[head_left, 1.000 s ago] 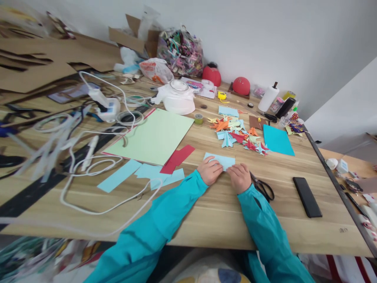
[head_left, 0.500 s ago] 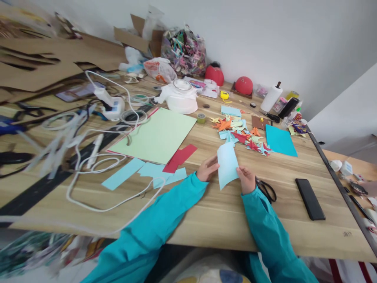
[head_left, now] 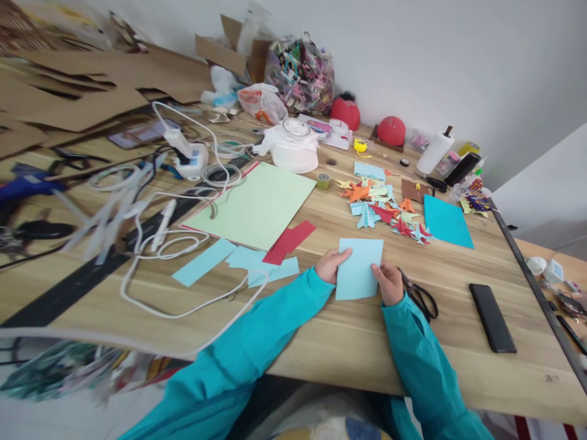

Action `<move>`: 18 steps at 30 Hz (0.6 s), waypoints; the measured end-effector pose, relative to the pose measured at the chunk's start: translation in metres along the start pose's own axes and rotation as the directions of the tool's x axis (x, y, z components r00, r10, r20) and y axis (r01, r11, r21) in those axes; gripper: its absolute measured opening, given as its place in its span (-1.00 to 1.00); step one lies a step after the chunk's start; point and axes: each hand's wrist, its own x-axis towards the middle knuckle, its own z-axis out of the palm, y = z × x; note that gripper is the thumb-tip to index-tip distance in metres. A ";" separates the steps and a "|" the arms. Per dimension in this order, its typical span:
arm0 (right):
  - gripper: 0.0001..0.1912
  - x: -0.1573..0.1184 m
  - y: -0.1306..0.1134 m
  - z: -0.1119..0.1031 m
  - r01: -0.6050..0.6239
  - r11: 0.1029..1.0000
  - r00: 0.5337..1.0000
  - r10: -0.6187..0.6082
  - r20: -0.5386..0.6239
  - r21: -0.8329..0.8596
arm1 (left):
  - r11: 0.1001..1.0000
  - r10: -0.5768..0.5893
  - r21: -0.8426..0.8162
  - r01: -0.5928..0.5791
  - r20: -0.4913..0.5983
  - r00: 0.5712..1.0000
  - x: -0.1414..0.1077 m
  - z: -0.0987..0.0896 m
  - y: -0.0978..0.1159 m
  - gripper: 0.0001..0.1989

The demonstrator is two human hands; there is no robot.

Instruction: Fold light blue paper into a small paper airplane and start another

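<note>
A light blue rectangular sheet of paper [head_left: 359, 272] is held nearly flat over the wooden table. My left hand [head_left: 332, 265] grips its left edge, thumb on top. On the opposite edge, my right hand [head_left: 389, 281] pinches the sheet between thumb and fingers. Black-handled scissors [head_left: 420, 297] lie just right of my right hand, their blades partly hidden by it. Beyond the sheet sits a pile of small folded paper pieces [head_left: 384, 211] in orange, red, blue and pale green. Left of my left hand are blue paper strips [head_left: 204, 261] and red paper scraps [head_left: 290, 241].
Large pale green sheets [head_left: 257, 205] lie on the left-centre of the table. A white cable [head_left: 183, 315] loops over the left side. A black phone [head_left: 492, 318] rests at the right. Teal paper [head_left: 447, 221] and a tape roll [head_left: 323, 180] lie farther back.
The blue sheet, curved and tilted before, is now flatter and faces up more fully. My left thumb now lies on top of it. The whole view has shifted slightly.
</note>
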 end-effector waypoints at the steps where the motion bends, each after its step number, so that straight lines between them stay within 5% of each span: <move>1: -0.73 0.000 0.000 -0.001 0.000 1.000 1.000 0.000 -0.002 -0.009 | 1.000 -0.003 0.002 0.003 0.004 1.000 0.000 0.001 0.000 -0.55; 18: -0.73 0.002 -0.002 -0.002 -0.132 0.987 0.990 0.126 0.066 0.090 | 0.986 0.004 0.167 0.007 -0.067 0.998 -0.004 0.000 0.000 -0.52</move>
